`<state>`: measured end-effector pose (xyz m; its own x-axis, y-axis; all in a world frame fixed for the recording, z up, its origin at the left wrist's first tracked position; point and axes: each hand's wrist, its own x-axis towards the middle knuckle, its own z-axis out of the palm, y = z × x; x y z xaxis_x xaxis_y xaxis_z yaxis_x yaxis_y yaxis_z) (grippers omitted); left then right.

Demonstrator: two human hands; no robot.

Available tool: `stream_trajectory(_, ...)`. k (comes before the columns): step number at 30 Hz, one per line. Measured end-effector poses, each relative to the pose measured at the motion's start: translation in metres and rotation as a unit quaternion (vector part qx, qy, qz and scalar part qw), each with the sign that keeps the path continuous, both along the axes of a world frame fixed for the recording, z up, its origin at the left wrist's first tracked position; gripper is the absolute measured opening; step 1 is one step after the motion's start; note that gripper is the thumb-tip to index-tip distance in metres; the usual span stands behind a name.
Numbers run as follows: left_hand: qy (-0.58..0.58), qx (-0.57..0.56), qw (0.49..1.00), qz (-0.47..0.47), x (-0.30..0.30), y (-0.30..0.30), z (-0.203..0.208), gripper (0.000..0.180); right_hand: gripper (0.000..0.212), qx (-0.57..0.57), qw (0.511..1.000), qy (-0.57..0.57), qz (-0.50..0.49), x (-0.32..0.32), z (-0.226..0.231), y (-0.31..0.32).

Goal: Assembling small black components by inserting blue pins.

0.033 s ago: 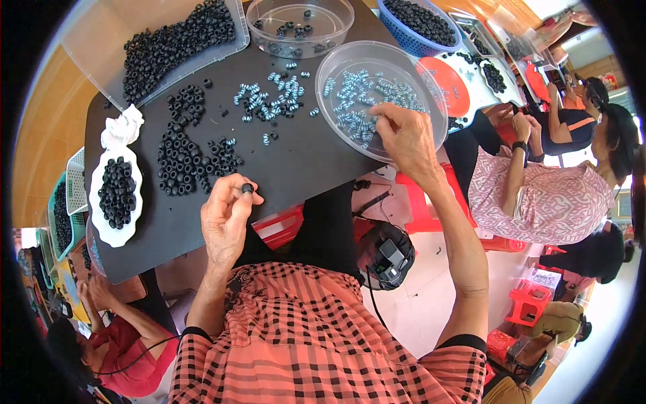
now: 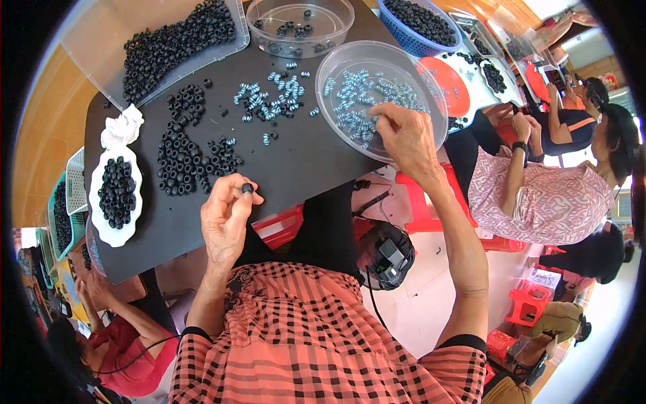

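Observation:
My left hand (image 2: 227,217) is over the near edge of the black table (image 2: 296,168) and pinches a small black ring (image 2: 247,188) between thumb and fingertips. My right hand (image 2: 406,138) reaches into a clear round dish (image 2: 336,67) of small silvery-blue pieces (image 2: 360,101). Its fingertips rest among them, and whether they grip one is hidden. A loose pile of black rings (image 2: 180,156) lies on the table just beyond my left hand. More silvery-blue pieces (image 2: 269,101) are scattered on the table between the ring pile and the dish.
A white dish of black rings (image 2: 116,192) sits at the left edge. At the back stand a clear tray of black rings (image 2: 175,40), a clear round tub (image 2: 299,23) and a blue basket (image 2: 420,20). One person (image 2: 538,195) sits at right, another person (image 2: 114,350) at lower left.

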<state>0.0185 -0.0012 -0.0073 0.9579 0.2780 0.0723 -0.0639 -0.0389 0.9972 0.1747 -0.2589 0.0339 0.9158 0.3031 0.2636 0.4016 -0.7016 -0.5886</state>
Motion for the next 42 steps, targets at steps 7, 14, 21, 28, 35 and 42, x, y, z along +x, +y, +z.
stream_trajectory(7,-0.007,0.004,1.0,-0.009,-0.001,0.0,-0.001,0.013,0.018,0.024,0.999,-0.016,0.046,0.006,-0.001,0.02)
stream_trajectory(14,-0.006,0.005,1.0,-0.005,-0.002,-0.001,0.0,0.014,0.021,-0.068,0.984,-0.101,0.133,0.038,-0.007,0.02)
stream_trajectory(21,-0.003,0.011,1.0,-0.014,-0.001,0.002,-0.001,0.014,0.013,-0.025,0.991,-0.135,0.008,0.033,-0.008,-0.013)
stream_trajectory(28,-0.008,-0.002,1.0,-0.003,-0.001,-0.001,-0.001,0.016,0.013,-0.007,0.997,-0.077,-0.019,0.026,-0.011,-0.016)
stream_trajectory(35,-0.003,0.012,1.0,-0.01,-0.001,-0.001,0.001,0.015,0.016,0.02,0.99,-0.109,0.088,0.034,-0.008,0.016)
stream_trajectory(42,0.0,0.011,1.0,-0.011,-0.002,0.001,0.002,0.014,0.022,-0.048,0.975,-0.135,0.169,0.049,-0.012,0.046)
